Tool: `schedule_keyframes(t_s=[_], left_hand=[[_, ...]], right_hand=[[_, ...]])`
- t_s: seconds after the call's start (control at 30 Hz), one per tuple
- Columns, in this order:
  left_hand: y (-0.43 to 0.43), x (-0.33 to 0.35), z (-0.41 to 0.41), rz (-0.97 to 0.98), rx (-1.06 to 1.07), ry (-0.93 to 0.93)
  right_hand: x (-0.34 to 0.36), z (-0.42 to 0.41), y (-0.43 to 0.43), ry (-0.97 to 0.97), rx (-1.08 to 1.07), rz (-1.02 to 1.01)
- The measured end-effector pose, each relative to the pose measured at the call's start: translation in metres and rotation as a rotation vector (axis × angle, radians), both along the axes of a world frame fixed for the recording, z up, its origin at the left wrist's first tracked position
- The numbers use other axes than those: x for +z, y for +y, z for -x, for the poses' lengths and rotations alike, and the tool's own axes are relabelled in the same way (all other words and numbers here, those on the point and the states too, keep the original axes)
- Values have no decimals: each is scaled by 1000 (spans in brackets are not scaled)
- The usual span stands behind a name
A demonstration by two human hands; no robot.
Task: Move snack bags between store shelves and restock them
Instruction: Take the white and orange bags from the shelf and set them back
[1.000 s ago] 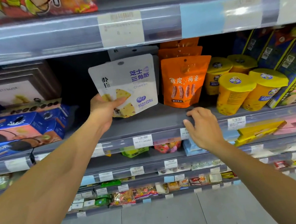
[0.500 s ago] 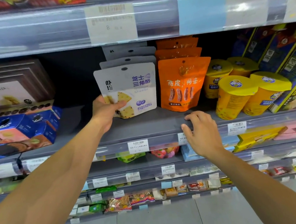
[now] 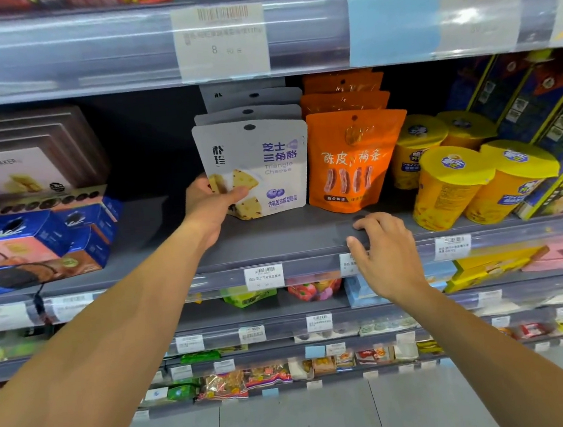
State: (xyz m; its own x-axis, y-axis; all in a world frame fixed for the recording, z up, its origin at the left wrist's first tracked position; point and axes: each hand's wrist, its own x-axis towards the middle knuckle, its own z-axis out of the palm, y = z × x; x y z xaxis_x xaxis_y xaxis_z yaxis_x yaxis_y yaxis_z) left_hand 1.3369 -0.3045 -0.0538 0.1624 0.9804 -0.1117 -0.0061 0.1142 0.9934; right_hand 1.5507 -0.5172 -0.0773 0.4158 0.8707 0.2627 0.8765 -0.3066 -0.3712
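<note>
The left hand [image 3: 212,204] pinches the lower left corner of the white cheese bag [image 3: 262,167], upright at the front of its row beside the orange bags [image 3: 354,161], while the right hand [image 3: 385,255] rests open on the shelf edge [image 3: 293,246]; seating it seems underway, releasing next.

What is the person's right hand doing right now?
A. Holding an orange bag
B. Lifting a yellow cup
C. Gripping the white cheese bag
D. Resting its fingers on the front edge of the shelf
D: the right hand lies empty with its fingers on the shelf edge, while the left hand holds the white cheese bag.
</note>
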Motion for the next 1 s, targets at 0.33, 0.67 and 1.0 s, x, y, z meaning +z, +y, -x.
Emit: schedule_keyframes(t_s=[0.33, 0.67, 1.0], left_hand=[[-36, 19, 34, -19, 114, 162], [-128, 65, 161, -144, 29, 456], [-280, 110, 477, 15, 41, 923]], right_hand=[[10, 3, 2, 50, -6, 64], [92, 140, 36, 139, 365, 169], [146, 453, 3, -35, 833, 450]])
